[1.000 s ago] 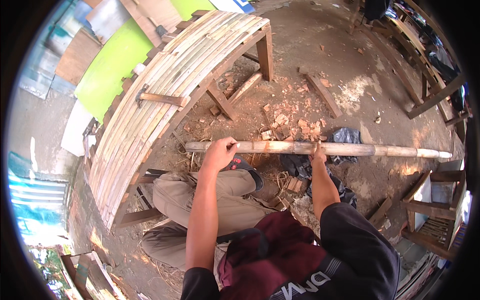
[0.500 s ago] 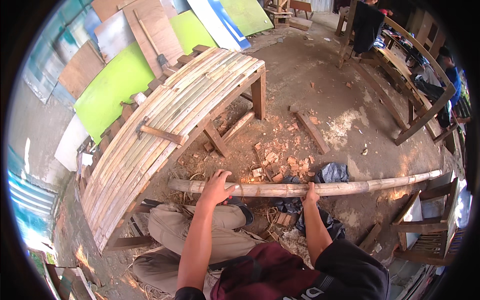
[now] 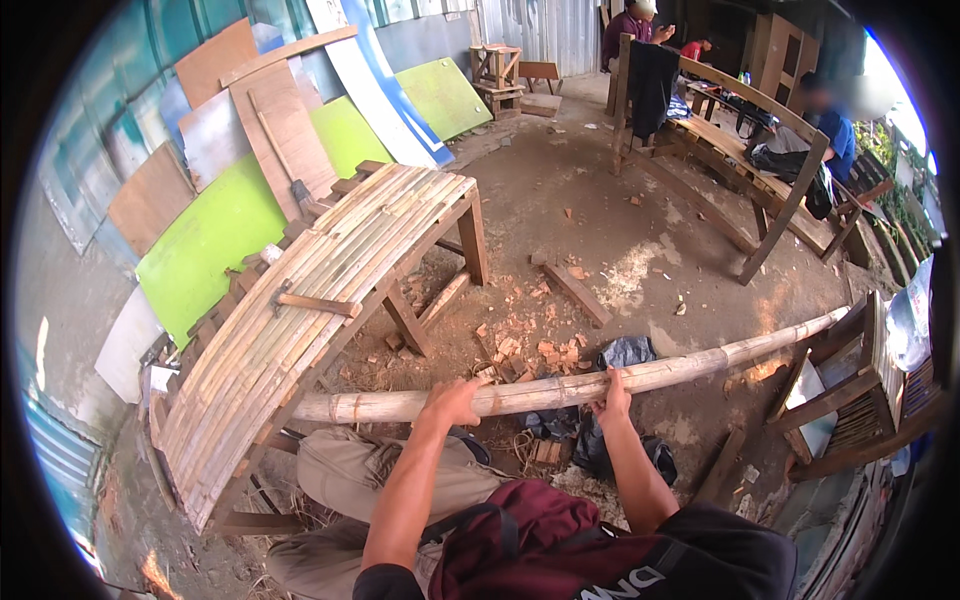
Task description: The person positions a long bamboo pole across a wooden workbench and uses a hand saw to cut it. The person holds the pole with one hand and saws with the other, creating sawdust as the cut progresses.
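Note:
A long, thick bamboo pole (image 3: 535,395) lies crosswise in front of me, its left end beside the bamboo-slat bench (image 3: 330,240) and its far end reaching toward a wooden chair on the right. My left hand (image 3: 453,403) is closed over the pole left of its middle, the fingers partly hidden behind it. Further right, my right hand (image 3: 611,398) grips the same pole, thumb up along the near side. On the bench top rests a hammer (image 3: 318,304) with a wooden handle.
Wood chips (image 3: 510,350) and black plastic (image 3: 628,351) litter the dirt floor beyond the pole. A wooden chair (image 3: 850,390) stands at the right. Boards (image 3: 205,240) lean on the left wall. People sit by a long wooden bench frame (image 3: 720,140) at the far right.
My left hand, earlier with fingers spread on the pole, has closed over it. The pole's left end has come closer to the bench. My view has tilted up and shifted right.

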Demonstrator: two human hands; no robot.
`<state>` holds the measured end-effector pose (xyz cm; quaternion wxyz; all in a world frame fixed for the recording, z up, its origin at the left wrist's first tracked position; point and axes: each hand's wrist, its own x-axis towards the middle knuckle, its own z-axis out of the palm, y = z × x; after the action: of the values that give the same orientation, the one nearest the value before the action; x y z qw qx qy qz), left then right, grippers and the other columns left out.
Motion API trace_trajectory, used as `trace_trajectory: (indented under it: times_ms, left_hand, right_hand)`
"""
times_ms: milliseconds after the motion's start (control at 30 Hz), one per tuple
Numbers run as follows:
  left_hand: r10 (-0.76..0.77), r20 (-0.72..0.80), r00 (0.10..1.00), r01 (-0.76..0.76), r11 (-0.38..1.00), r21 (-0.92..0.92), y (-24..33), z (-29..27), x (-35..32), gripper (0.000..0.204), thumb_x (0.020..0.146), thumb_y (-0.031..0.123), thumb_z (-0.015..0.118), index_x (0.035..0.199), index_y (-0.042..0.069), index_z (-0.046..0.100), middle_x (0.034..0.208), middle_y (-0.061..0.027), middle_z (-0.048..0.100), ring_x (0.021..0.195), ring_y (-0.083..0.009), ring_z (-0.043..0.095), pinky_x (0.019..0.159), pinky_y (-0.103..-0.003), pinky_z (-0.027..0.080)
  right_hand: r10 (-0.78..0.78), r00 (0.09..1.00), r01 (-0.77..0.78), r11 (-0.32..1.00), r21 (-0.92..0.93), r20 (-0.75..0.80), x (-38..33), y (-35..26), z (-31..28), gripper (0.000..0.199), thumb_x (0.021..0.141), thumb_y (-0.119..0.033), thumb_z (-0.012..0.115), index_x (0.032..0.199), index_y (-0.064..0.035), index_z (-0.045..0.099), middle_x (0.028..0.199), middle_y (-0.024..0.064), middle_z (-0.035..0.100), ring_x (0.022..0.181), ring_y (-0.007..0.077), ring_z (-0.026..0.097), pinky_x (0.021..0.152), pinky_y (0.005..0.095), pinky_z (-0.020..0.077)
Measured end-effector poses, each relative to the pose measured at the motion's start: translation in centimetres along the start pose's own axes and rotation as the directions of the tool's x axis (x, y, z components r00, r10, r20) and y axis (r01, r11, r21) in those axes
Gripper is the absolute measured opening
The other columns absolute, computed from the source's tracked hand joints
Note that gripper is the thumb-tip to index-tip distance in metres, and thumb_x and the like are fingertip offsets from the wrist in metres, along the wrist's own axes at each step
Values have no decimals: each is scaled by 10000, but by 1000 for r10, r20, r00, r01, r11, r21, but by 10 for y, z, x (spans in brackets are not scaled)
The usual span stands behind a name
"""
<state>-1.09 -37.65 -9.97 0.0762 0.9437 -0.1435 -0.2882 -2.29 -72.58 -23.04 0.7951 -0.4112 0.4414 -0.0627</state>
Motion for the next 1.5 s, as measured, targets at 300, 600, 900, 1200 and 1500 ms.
trace_trajectory:
  times_ms: [300,600,900,1200,1500]
  left_hand:
    - [27,-143,989,-23,999,27,-9,37,-6,1006,624,298,872,1474,45,398,1473,-198,497,1334,-346,526,1083,-526,433]
    - [35,-123,992,-40,998,-41,14,44,-24,536,587,312,917,1038,70,756,1073,-82,749,1028,-248,715,884,-427,569]
    - [173,-219,960,-165,985,56,36,18,-71,463,628,341,868,986,61,777,1050,-106,754,964,-273,732,814,-424,591]
    - [203,-367,908,-157,976,152,52,-45,-165,403,682,180,733,1046,9,727,1078,-182,730,958,-292,729,812,-410,589]
    - [10,-544,839,47,995,91,-42,-141,-314,586,499,154,810,1048,50,634,1058,-172,659,1023,-383,636,906,-451,510]
  right_hand:
    - [-101,992,69,939,338,77,7,-9,-9,993,784,-767,650,1475,-100,397,1309,152,562,1147,353,577,920,554,532]
    - [-74,997,69,991,116,36,-3,-27,-24,876,927,-717,437,1566,-129,329,1566,133,411,1389,401,445,1116,634,372]
    - [-112,989,102,989,103,92,11,-62,-61,837,936,-714,392,1552,-148,375,1578,124,404,1423,393,406,1137,647,329]
    - [-245,954,161,906,391,175,-79,-92,-35,910,933,-800,307,1591,-172,271,1609,128,328,1499,336,266,1167,548,302]
    - [-245,849,-33,859,512,467,-238,-52,13,1295,778,-946,405,1603,-29,11,1666,191,111,1528,364,183,1200,625,172]
